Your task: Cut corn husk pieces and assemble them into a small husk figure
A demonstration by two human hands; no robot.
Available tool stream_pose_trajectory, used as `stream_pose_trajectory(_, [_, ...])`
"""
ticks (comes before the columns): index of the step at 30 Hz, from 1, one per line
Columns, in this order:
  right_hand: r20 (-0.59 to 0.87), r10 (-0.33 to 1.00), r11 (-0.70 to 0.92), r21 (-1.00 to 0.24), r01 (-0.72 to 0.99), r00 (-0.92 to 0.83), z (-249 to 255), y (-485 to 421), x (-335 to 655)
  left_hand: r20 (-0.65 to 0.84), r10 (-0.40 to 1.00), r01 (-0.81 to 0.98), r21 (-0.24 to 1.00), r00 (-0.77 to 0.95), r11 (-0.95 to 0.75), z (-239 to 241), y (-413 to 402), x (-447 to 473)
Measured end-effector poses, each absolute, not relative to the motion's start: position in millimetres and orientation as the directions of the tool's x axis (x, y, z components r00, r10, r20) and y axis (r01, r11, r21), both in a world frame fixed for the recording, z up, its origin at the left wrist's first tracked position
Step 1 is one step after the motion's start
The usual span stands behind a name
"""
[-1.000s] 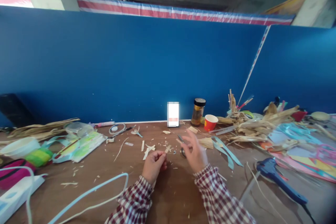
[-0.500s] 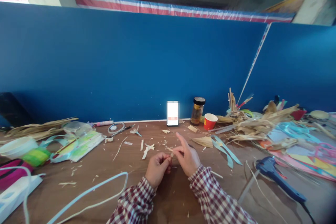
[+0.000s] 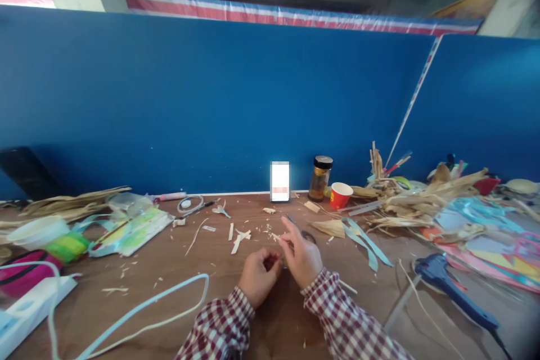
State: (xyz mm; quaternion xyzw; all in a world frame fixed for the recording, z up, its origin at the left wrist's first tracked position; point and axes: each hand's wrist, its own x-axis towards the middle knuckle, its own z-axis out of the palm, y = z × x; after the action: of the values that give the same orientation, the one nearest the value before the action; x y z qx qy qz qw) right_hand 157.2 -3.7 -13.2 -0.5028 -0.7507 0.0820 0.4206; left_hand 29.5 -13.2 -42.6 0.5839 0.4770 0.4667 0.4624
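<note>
Pinching a pale straw sliver [image 3: 275,236] between its fingertips, the right hand [image 3: 304,259] hovers over a wooden table [image 3: 169,270]. The left hand [image 3: 259,277] is clenched just beside it, below the sliver, and any contents are hidden. Scissors [image 3: 309,234] lie just behind the right hand. A phone [image 3: 279,181], jar [image 3: 320,178] and red cup [image 3: 340,196] stand along the blue partition [image 3: 211,101].

Even, bright daylight | soft shadow under the hands | wide-angle bending at edges | dark vignette lower right | slight softness
</note>
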Motion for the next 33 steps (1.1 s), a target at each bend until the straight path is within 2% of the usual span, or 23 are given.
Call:
stream_pose_trajectory(6, [0.543, 0.825, 0.482, -0.538, 0.691, -0.153, -18.0, -3.8, 157.9, -0.012, 0.995, -0.101, 0.995, 0.097, 0.022, -31.5, -12.3, 26.4])
stream_pose_trajectory(12, [0.562, 0.816, 0.488, -0.545, 0.681, -0.135, -17.6, -4.9, 154.6, -0.18, 0.984, -0.319, 0.932, 0.005, 0.172, -25.5, -11.7, 24.5])
stream_pose_trajectory(19, [0.587, 0.797, 0.495, -0.498, 0.712, -0.144, -12.7, -7.6, 154.2, -0.21, 0.977, -0.366, 0.913, -0.04, 0.181, -28.0, -7.7, 23.9])
stream_pose_trajectory(33, [0.602, 0.783, 0.534, -0.521, 0.666, -0.157, -10.2, -10.5, 151.7, -0.2, 0.98, -0.419, 0.89, -0.01, 0.178, -24.8, -7.2, 22.2])
